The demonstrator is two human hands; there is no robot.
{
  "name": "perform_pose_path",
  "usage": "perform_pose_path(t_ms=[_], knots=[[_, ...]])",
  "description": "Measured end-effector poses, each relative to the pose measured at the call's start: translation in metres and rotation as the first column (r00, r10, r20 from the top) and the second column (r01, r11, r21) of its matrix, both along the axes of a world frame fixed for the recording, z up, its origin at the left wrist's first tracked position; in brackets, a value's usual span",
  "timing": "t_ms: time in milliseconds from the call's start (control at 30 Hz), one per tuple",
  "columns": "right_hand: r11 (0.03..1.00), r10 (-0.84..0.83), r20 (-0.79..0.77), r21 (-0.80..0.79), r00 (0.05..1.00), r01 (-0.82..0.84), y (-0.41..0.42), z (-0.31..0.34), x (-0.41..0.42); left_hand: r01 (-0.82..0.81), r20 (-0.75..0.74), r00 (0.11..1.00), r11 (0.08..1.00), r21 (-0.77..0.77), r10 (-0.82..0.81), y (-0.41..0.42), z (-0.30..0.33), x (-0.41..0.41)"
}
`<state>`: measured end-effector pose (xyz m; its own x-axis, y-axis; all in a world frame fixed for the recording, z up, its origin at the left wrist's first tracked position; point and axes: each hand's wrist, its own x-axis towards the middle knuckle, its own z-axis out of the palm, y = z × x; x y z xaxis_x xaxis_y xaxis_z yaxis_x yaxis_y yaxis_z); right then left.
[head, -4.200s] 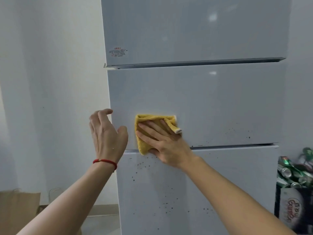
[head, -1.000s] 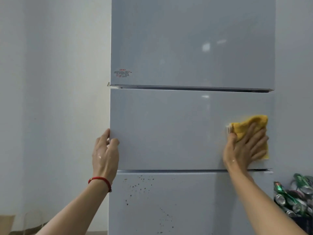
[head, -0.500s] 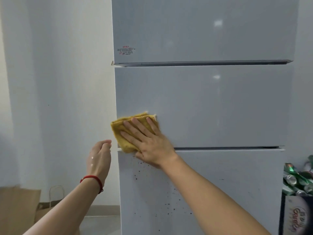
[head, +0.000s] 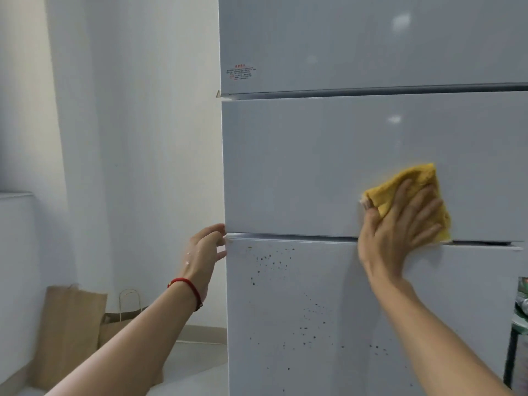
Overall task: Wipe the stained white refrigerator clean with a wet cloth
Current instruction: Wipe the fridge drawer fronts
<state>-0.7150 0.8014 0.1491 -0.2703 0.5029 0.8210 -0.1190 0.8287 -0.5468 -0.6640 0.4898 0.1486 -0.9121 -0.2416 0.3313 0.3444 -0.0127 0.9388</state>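
The white refrigerator (head: pixel 314 167) fills the right of the view with three door panels. The middle panel looks free of spots. Dark specks (head: pixel 285 295) dot the bottom panel. A folded yellow cloth (head: pixel 411 184) lies flat against the lower right of the middle panel. My right hand (head: pixel 397 232) presses it there with straight, spread fingers. My left hand (head: pixel 204 252), with a red string on the wrist, touches the fridge's left edge at the seam between the middle and bottom panels, its fingers loosely bent.
A white wall stands left of the fridge. Brown paper bags (head: pixel 74 332) lean on the floor against it. A white appliance corner (head: pixel 14 267) shows at far left. A dark rack with cans (head: pixel 521 310) stands at the right edge.
My right hand has swept the cloth from the left side of the middle panel to its right side. My left hand has moved up to the fridge's left edge.
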Motion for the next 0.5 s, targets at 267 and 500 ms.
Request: perform_pose_path(t_ms=[267, 500], knots=[[0.567, 0.492, 0.212, 0.658, 0.844, -0.496, -0.213, -0.025, -0.012, -0.199, 0.022, 0.978, 0.954, -0.224, 0.209, -0.047, -0.049, 0.042], [-0.308, 0.932, -0.073, -0.676, -0.355, -0.669, -0.334, -0.108, 0.08, -0.442, 0.145, 0.794, 0.724, -0.529, 0.591, -0.142, -0.108, 0.133]])
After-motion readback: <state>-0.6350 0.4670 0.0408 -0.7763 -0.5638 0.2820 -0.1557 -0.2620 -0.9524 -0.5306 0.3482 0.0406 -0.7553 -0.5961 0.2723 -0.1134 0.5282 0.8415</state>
